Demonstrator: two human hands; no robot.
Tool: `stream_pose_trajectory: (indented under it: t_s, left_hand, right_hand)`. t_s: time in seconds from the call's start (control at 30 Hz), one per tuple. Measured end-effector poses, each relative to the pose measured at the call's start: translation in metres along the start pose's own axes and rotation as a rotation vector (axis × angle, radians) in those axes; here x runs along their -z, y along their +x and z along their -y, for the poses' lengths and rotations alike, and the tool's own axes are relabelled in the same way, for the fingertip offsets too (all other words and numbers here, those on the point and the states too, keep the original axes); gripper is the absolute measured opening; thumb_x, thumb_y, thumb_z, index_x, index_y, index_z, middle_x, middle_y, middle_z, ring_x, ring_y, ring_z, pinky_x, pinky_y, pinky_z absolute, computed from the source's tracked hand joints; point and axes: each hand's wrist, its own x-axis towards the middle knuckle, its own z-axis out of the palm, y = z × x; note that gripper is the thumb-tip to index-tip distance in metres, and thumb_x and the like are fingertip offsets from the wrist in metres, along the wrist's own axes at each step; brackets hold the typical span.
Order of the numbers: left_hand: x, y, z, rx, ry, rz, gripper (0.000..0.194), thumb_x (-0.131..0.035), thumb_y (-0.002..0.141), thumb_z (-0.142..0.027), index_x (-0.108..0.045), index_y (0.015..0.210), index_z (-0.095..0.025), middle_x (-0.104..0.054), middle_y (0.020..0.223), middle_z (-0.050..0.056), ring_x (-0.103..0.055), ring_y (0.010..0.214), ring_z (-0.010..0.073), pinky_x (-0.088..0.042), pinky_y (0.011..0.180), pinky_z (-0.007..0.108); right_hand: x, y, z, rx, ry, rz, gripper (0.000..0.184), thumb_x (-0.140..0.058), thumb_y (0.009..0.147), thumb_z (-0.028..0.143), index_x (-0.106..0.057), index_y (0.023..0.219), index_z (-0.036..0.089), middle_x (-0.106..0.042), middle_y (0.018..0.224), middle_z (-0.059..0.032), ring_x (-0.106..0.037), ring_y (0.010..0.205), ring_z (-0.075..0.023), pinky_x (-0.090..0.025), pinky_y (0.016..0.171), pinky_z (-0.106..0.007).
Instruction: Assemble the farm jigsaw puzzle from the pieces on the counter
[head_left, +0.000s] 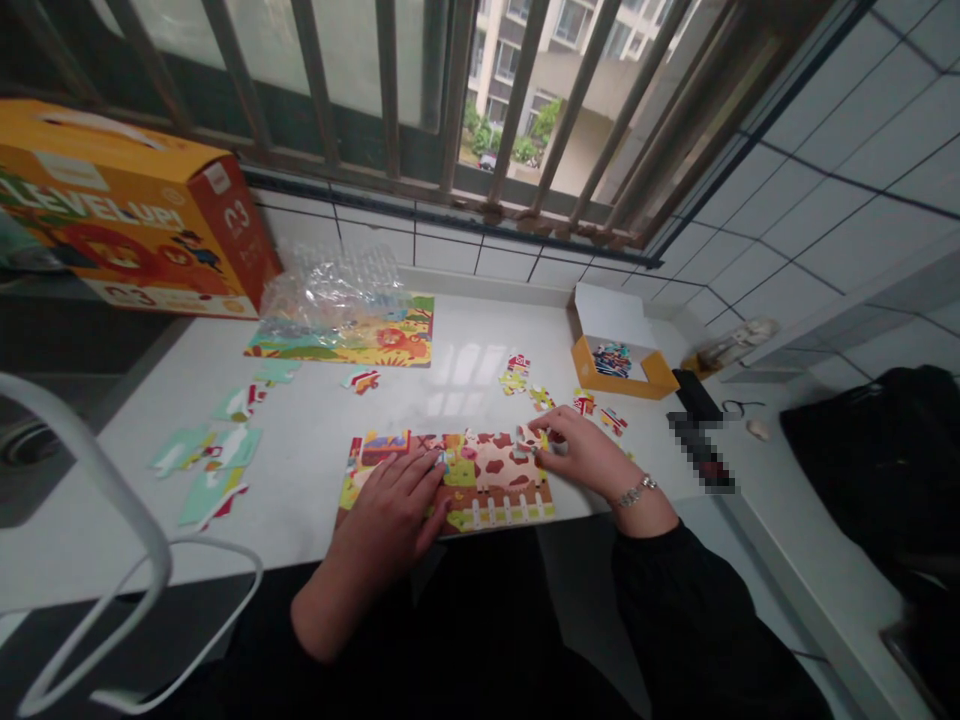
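Your left hand (390, 505) lies flat, fingers spread, on the left part of the puzzle (450, 480) at the near edge of the counter (315, 440); it presses down and grasps nothing. Your right hand (581, 450) sits at the puzzle's upper right corner, its fingertips pinching a puzzle piece (527, 438) against the assembled picture. A bracelet (636, 490) circles that wrist.

Everything else places itself around the puzzle. Just beyond its right corner, loose pieces (525, 385) are scattered, some touching one another. Farther right and back stands a small open box (619, 355) with a few pieces inside. Straight behind the puzzle, toward the window, a finished lion puzzle (375, 345) lies flat, with a crumpled clear plastic bag (330, 285) resting on its far left side. One single piece (361, 380) lies between the two puzzles. To the puzzle's left, well apart, pale green pieces (214, 450) lie in a loose group. Far back on the left stands the big orange box (127, 215), leaning by the tiled wall. To the right of the puzzle, past your right hand, a dark object is blurred out, so you cannot tell what it is.
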Motion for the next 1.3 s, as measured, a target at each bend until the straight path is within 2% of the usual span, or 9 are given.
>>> stream_pose_trajectory:
  t_s: [0.27,0.5,0.67,0.77,0.87,1.03,1.17,1.3]
  left_hand:
    - [0.000,0.001,0.001,0.002,0.004,0.001,0.043,-0.058,0.110,-0.037,-0.072,0.145,-0.017,-0.072,0.153,0.018,-0.068,0.141,0.0392,-0.057,0.117,0.064]
    - [-0.001,0.000,0.001,0.007,-0.006,-0.012,0.043,-0.058,0.110,-0.037,-0.072,0.145,-0.017,-0.072,0.153,0.019,-0.068,0.141,0.0391,-0.056,0.118,0.064]
    - [0.000,0.000,0.001,0.013,-0.004,-0.004,0.042,-0.059,0.110,-0.036,-0.073,0.145,-0.018,-0.072,0.153,0.018,-0.068,0.143,0.0388,-0.055,0.119,0.063]
    - [0.001,0.001,-0.001,0.005,0.005,0.003,0.042,-0.059,0.110,-0.035,-0.073,0.144,-0.016,-0.073,0.152,0.019,-0.068,0.142,0.0390,-0.056,0.119,0.063]
    - [0.002,0.002,-0.001,-0.007,0.019,0.004,0.042,-0.058,0.110,-0.035,-0.073,0.143,-0.014,-0.073,0.151,0.019,-0.069,0.140,0.0393,-0.057,0.117,0.064]
    - [0.001,0.000,0.001,-0.011,0.024,0.004,0.042,-0.057,0.110,-0.035,-0.073,0.143,-0.014,-0.073,0.151,0.019,-0.069,0.140,0.0395,-0.057,0.117,0.064]
    - [0.000,0.000,0.001,-0.007,0.019,0.022,0.042,-0.058,0.111,-0.036,-0.072,0.144,-0.015,-0.072,0.153,0.019,-0.067,0.143,0.0390,-0.055,0.119,0.064]
    - [0.001,0.000,0.000,-0.012,0.033,0.006,0.042,-0.057,0.111,-0.035,-0.072,0.144,-0.014,-0.072,0.152,0.020,-0.068,0.141,0.0392,-0.056,0.118,0.063]
  right_hand:
    - [-0.014,0.000,0.004,0.026,0.043,0.022,0.039,-0.078,0.088,0.008,-0.081,0.124,0.022,-0.067,0.121,-0.0082,-0.068,0.106,-0.0208,-0.057,0.100,-0.037]
    - [-0.017,0.001,0.000,0.083,0.027,0.015,0.030,-0.075,0.092,0.008,-0.085,0.117,0.023,-0.069,0.120,-0.0085,-0.070,0.109,-0.0214,-0.058,0.103,-0.038]
    - [-0.027,-0.002,0.000,0.114,-0.030,-0.028,0.022,-0.074,0.099,0.013,-0.086,0.115,0.022,-0.071,0.119,-0.0104,-0.071,0.108,-0.0229,-0.060,0.098,-0.038]
    - [-0.033,-0.006,0.005,0.128,-0.089,-0.062,0.016,-0.072,0.106,0.025,-0.086,0.113,0.021,-0.073,0.117,-0.0120,-0.070,0.108,-0.0257,-0.059,0.098,-0.041]
    - [-0.039,-0.008,0.012,0.105,-0.128,-0.102,0.017,-0.072,0.108,0.031,-0.085,0.109,0.021,-0.075,0.117,-0.0123,-0.069,0.110,-0.0277,-0.058,0.100,-0.043]
    - [-0.047,-0.009,0.021,0.031,-0.154,-0.146,0.012,-0.074,0.106,0.025,-0.084,0.100,0.022,-0.077,0.117,-0.0108,-0.069,0.110,-0.0274,-0.057,0.102,-0.043]
    - [-0.049,-0.011,0.027,-0.007,-0.184,-0.144,0.017,-0.072,0.107,0.024,-0.083,0.094,0.021,-0.078,0.114,-0.0103,-0.070,0.107,-0.0264,-0.057,0.098,-0.041]
    - [-0.049,-0.014,0.037,-0.031,-0.244,-0.116,0.021,-0.067,0.110,0.024,-0.084,0.096,0.020,-0.078,0.115,-0.0115,-0.070,0.108,-0.0275,-0.057,0.100,-0.041]
